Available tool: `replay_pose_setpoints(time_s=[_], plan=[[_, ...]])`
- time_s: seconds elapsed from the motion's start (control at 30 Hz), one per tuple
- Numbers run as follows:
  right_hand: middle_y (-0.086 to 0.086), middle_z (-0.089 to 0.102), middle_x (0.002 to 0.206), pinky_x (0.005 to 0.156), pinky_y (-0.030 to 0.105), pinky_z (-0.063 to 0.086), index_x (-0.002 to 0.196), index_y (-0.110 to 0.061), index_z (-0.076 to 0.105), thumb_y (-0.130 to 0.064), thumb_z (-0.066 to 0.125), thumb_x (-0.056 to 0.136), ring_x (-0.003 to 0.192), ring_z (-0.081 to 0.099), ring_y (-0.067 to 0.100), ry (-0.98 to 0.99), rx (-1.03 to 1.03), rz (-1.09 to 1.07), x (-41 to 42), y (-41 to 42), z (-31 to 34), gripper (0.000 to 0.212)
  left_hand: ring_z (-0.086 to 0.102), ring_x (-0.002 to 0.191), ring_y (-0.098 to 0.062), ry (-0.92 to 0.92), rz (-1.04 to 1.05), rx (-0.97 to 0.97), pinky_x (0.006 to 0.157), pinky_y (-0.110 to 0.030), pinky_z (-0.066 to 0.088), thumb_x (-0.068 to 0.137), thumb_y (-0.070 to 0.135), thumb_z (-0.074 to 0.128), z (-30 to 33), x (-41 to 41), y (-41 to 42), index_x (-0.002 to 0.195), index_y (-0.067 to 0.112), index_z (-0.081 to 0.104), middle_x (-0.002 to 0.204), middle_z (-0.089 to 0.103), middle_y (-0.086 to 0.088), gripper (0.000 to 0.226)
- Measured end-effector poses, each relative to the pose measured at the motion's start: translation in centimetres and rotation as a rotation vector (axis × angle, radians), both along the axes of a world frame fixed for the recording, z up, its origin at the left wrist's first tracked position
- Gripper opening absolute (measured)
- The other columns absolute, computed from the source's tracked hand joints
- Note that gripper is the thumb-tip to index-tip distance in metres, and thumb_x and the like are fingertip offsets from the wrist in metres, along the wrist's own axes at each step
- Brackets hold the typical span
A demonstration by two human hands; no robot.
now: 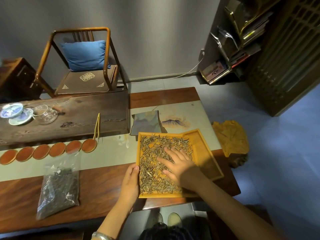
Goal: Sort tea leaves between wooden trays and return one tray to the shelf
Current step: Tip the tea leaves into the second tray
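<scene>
The left hand (130,181) grips the wooden tray (204,153) by its edge, steadying it; the right hand (180,168) rests flat, its relaxed fingers (164,161) spread over the tea leaves (152,148).

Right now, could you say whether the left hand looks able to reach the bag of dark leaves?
Probably yes: only bare table lies between the left hand, on the tray's edge, and the bag.

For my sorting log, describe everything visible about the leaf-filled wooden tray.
The wooden tray is pale yellow, rectangular, with a low raised rim, lying flat near the front edge of the table. Dry tea leaves cover its floor. The left hand holds its left rim; the right hand rests flat, fingers spread, on the leaves.
</scene>
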State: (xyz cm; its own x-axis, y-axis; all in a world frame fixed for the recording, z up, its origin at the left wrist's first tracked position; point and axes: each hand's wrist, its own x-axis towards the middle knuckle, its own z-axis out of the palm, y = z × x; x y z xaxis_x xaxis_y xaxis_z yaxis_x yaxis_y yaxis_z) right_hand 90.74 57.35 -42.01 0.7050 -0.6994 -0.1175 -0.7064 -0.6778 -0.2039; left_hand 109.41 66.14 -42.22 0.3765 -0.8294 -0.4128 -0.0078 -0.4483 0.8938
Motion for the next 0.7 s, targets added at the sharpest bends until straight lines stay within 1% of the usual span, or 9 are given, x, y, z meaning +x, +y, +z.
replay_pose_setpoints(time_s=[0.07, 0.1, 0.17, 0.23, 0.3, 0.37, 0.5, 0.57, 0.7], plan=[[0.004, 0.017, 0.159, 0.117, 0.041, 0.005, 0.146, -0.036, 0.027, -0.046, 0.037, 0.096, 0.145, 0.017, 0.024, -0.022, -0.008, 0.009, 0.0, -0.1, 0.0, 0.052, 0.065, 0.08, 0.006, -0.005, 0.001, 0.01, 0.064, -0.009, 0.045, 0.103, 0.025, 0.036, 0.0, 0.2, 0.2, 0.1, 0.027, 0.059, 0.097, 0.069, 0.004, 0.024], [0.006, 0.025, 0.157, 0.116, 0.042, 0.012, 0.144, -0.034, 0.035, -0.044, 0.042, 0.095, 0.143, 0.025, 0.026, -0.028, -0.019, 0.016, 0.0, -0.1, 0.1, 0.051, 0.065, 0.08, 0.007, -0.008, 0.003, 0.011, 0.063, -0.007, 0.044, 0.103, 0.025, 0.035, 0.0, 0.2, 0.2, 0.099, 0.028, 0.059, 0.097, 0.069, 0.005, 0.024], [0.009, 0.047, 0.144, 0.108, 0.043, 0.034, 0.133, -0.03, 0.053, -0.041, 0.059, 0.086, 0.13, 0.048, 0.028, -0.052, -0.073, 0.025, 0.2, -0.2, 0.3, 0.049, 0.064, 0.087, 0.002, -0.011, 0.007, 0.011, 0.068, -0.013, 0.044, 0.103, 0.026, 0.036, 0.0, 0.3, 0.2, 0.099, 0.029, 0.059, 0.098, 0.068, 0.005, 0.024], [0.008, 0.06, 0.132, 0.096, 0.04, 0.048, 0.122, -0.029, 0.063, -0.039, 0.072, 0.076, 0.116, 0.06, 0.026, -0.085, -0.115, 0.009, 0.3, -0.3, 0.3, 0.048, 0.063, 0.093, -0.005, -0.001, 0.01, 0.01, 0.071, -0.018, 0.042, 0.102, 0.026, 0.036, 0.1, 0.4, 0.2, 0.099, 0.03, 0.059, 0.1, 0.068, 0.005, 0.023], [0.007, 0.063, 0.128, 0.091, 0.037, 0.051, 0.119, -0.028, 0.065, -0.038, 0.077, 0.072, 0.112, 0.063, 0.024, -0.107, -0.131, 0.001, 0.3, -0.5, 0.2, 0.05, 0.062, 0.094, -0.005, -0.005, 0.011, 0.01, 0.072, -0.018, 0.041, 0.102, 0.026, 0.036, 0.1, 0.5, 0.3, 0.098, 0.03, 0.058, 0.1, 0.067, 0.006, 0.023], [0.009, 0.062, 0.128, 0.09, 0.037, 0.052, 0.12, -0.027, 0.065, -0.036, 0.077, 0.072, 0.111, 0.063, 0.025, -0.096, -0.128, 0.0, 0.0, -0.8, 0.0, 0.051, 0.06, 0.094, -0.002, -0.028, 0.001, 0.016, 0.071, -0.016, 0.039, 0.103, 0.026, 0.035, 0.1, 0.8, 0.3, 0.098, 0.032, 0.057, 0.1, 0.066, 0.008, 0.023], [0.011, 0.065, 0.124, 0.084, 0.037, 0.056, 0.118, -0.024, 0.066, -0.028, 0.081, 0.068, 0.105, 0.066, 0.025, -0.073, -0.129, -0.004, -0.6, -1.5, -0.2, 0.052, 0.062, 0.096, -0.008, -0.017, 0.002, 0.043, 0.073, -0.019, 0.041, 0.103, 0.027, 0.034, -0.4, 1.3, 0.3, 0.106, 0.025, 0.058, 0.103, 0.067, 0.004, 0.024], [0.012, 0.067, 0.12, 0.08, 0.035, 0.058, 0.115, -0.022, 0.068, -0.025, 0.083, 0.065, 0.101, 0.068, 0.025, -0.068, -0.137, -0.003, -1.0, -2.0, -0.2, 0.052, 0.062, 0.096, -0.011, -0.011, 0.008, 0.054, 0.075, -0.021, 0.042, 0.103, 0.027, 0.035, -0.6, 1.6, 0.5, 0.106, 0.024, 0.058, 0.103, 0.067, 0.002, 0.024], [0.014, 0.068, 0.117, 0.074, 0.034, 0.06, 0.116, -0.02, 0.067, -0.014, 0.078, 0.068, 0.097, 0.069, 0.026, -0.043, -0.179, 0.005, -1.8, -2.8, -0.8, 0.049, 0.063, 0.098, -0.018, -0.026, 0.003, 0.063, 0.084, -0.031, 0.045, 0.103, 0.026, 0.035, -1.0, 2.0, 0.7, 0.104, 0.023, 0.06, 0.102, 0.069, -0.002, 0.025]])
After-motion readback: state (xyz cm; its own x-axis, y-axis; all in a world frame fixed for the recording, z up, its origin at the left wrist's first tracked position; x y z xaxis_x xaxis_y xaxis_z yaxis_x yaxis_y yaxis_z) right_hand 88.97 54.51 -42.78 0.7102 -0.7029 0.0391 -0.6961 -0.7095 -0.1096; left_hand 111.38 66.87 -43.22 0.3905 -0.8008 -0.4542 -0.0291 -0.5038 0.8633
